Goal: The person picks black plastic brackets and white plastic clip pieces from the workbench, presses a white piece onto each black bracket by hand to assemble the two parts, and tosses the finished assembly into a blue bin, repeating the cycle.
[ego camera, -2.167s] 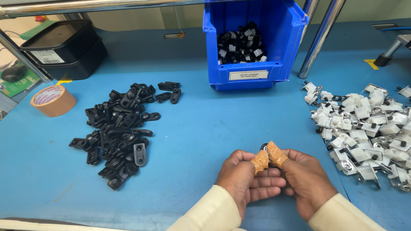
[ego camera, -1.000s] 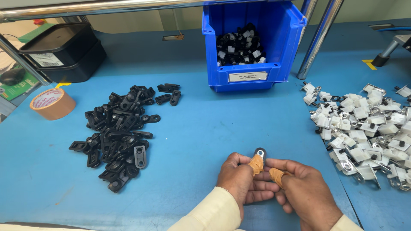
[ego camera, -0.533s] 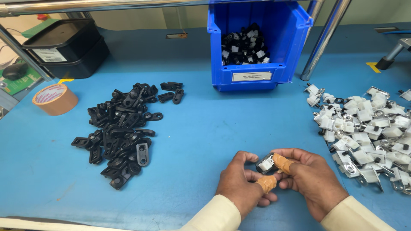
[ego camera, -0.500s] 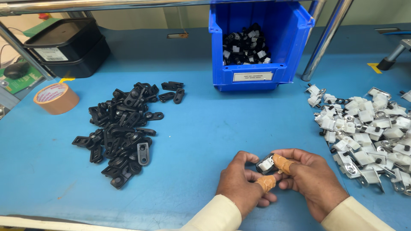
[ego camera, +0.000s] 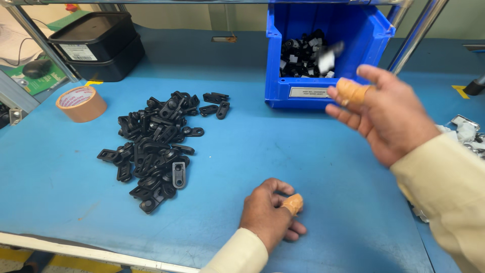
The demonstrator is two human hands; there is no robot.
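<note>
My right hand (ego camera: 389, 114) is raised above the table in front of the blue bin (ego camera: 376, 45), fingers spread and empty, with tan tape on one fingertip. A small black and white part (ego camera: 328, 58), blurred, is in the air just beyond that hand, over the bin. The bin holds several such black and white parts. My left hand (ego camera: 268, 212) rests on the blue table (ego camera: 70, 202) near the front edge, fingers curled in, thumb wrapped in tan tape, with nothing seen in it. A pile of black plastic clips (ego camera: 156, 146) lies to its left.
A roll of brown tape (ego camera: 81, 103) sits at the left, with stacked black boxes (ego camera: 96, 45) behind it. Light metal parts (ego camera: 467, 129) lie at the right edge, mostly hidden by my sleeve. A slanted metal pole (ego camera: 417, 35) stands beside the bin.
Both hands were together near the front edge, holding a small part. Now the right hand has swung up toward the bin and let go; the part is in the air. The left hand stays low.
</note>
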